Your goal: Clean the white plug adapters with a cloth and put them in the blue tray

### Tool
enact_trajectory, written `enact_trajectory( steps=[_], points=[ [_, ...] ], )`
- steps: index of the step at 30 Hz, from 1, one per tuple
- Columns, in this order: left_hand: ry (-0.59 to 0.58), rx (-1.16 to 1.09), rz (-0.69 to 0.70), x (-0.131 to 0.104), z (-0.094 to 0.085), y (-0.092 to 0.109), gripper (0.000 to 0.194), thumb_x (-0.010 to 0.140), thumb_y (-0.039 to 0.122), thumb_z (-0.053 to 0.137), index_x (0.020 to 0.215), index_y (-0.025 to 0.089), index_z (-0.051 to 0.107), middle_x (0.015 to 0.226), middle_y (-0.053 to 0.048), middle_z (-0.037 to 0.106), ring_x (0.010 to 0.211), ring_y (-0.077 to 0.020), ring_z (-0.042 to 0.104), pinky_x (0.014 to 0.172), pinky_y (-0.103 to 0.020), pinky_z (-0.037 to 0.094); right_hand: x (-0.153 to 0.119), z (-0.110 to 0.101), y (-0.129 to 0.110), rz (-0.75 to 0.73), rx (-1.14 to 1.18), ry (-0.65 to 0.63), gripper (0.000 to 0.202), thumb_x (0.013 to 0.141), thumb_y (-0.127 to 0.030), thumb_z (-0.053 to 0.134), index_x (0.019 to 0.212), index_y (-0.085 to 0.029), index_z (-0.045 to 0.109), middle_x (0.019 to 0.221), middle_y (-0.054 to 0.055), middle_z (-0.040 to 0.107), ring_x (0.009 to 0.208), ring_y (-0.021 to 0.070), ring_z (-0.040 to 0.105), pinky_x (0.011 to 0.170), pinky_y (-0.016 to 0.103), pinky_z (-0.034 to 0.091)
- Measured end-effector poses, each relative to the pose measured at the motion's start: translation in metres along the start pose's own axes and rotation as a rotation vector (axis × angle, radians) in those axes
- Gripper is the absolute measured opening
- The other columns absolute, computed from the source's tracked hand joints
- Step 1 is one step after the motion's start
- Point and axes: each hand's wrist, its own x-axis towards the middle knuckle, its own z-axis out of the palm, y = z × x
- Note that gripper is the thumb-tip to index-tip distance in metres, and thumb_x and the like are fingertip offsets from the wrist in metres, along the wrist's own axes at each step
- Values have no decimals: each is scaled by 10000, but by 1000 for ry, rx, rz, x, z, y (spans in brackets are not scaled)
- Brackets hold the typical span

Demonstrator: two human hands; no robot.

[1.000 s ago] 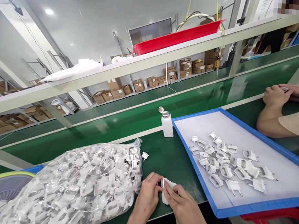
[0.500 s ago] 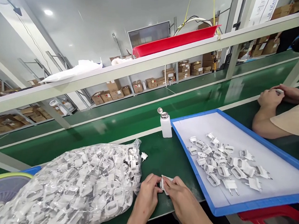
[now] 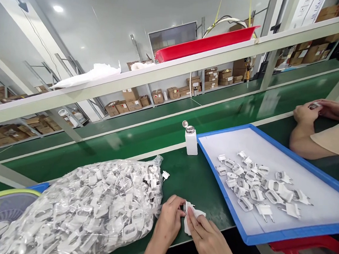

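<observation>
Between the fingertips of my left hand (image 3: 168,217) is a white plug housing (image 3: 185,207), its pins pointing right. My right hand (image 3: 207,237) pinches a white cloth (image 3: 190,222) and presses it against the housing. To the left, a clear plastic bag (image 3: 92,207) bulges with many similar white plug housings. One loose plug housing (image 3: 165,175) lies on the green table by the bag's edge. Several more plug housings (image 3: 256,194) are spread over a white tray (image 3: 322,201) with a blue rim at right.
A white pump bottle (image 3: 191,140) with its metal lid raised stands behind the tray's corner. A co-worker's hands (image 3: 313,111) hold a small item at far right. A fan (image 3: 0,223) stands at lower left. A shelf rail (image 3: 132,75) with a red tray (image 3: 205,45) crosses above the table.
My right hand has shifted slightly down and right, its fingers now flatter over the cloth, and more of the cloth shows. My left hand keeps its hold. The view has moved slightly.
</observation>
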Motion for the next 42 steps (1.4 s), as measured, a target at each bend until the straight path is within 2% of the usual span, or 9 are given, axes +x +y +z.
enact_trajectory(
  steps=[6, 11, 13, 16, 18, 22, 30, 37, 42],
  points=[
    [1, -18, 5, -2, 1, -1, 417, 750, -88, 428, 948, 170, 688, 876, -44, 609, 819, -185, 635, 678, -239, 542, 16, -7, 14, 108, 181, -75, 502, 873, 52, 415, 1311, -85, 618, 1281, 122, 700, 892, 208, 615, 794, 306, 592],
    [8, -22, 0, -2, 3, -1, 447, 736, -103, 405, 955, 171, 683, 868, -30, 584, 756, -163, 619, 659, -228, 540, 46, -22, 27, 218, 318, -143, 343, 1002, -30, 389, 907, -204, 669, 917, 33, 721, 787, 172, 598, 668, 260, 546],
    [11, -19, -1, -2, 3, -1, 445, 740, -103, 395, 946, 171, 679, 869, -33, 581, 759, -166, 617, 658, -229, 542, 51, -26, 30, 218, 345, -156, 331, 1016, -55, 410, 856, -214, 652, 853, 10, 700, 774, 166, 592, 650, 256, 530],
    [9, -12, -1, -3, 4, -2, 449, 738, -103, 399, 944, 176, 686, 871, -40, 587, 799, -179, 619, 678, -237, 551, 47, -24, 29, 193, 340, -149, 327, 997, -39, 407, 930, -198, 685, 963, 31, 730, 814, 164, 600, 700, 249, 549],
    [5, -10, -6, -3, 4, -2, 454, 741, -101, 403, 954, 174, 695, 878, -48, 596, 825, -188, 627, 689, -243, 559, 37, -18, 26, 166, 302, -131, 381, 954, 5, 381, 1106, -146, 696, 1098, 75, 740, 867, 177, 610, 771, 258, 569],
    [-1, -12, -17, -3, 4, -4, 442, 762, -92, 403, 977, 154, 700, 904, -69, 616, 830, -193, 652, 684, -248, 571, 16, -5, 15, 103, 165, -74, 583, 847, 81, 348, 1383, -13, 558, 1292, 146, 696, 961, 224, 616, 839, 317, 582],
    [12, 8, -22, -1, 4, -4, 418, 739, -101, 423, 968, 130, 686, 884, -67, 627, 759, -179, 667, 686, -261, 564, -2, -1, -3, 22, -11, 28, 607, 706, 42, 463, 1293, 4, 612, 1318, 184, 680, 910, 277, 632, 702, 374, 561],
    [31, 15, -22, 1, 3, -2, 413, 721, -104, 430, 936, 144, 681, 870, -55, 624, 780, -183, 662, 679, -258, 545, -2, -14, -3, 24, 75, 45, 582, 724, 54, 456, 1242, -107, 665, 1195, 65, 750, 833, 230, 617, 679, 316, 562],
    [40, 25, -45, 0, 3, -1, 418, 712, -96, 453, 947, 156, 690, 857, -43, 621, 772, -182, 642, 682, -263, 523, -12, -32, 0, 99, 217, -7, 580, 861, 85, 354, 1359, -105, 581, 1202, 95, 737, 819, 162, 614, 761, 210, 578]
  ],
)
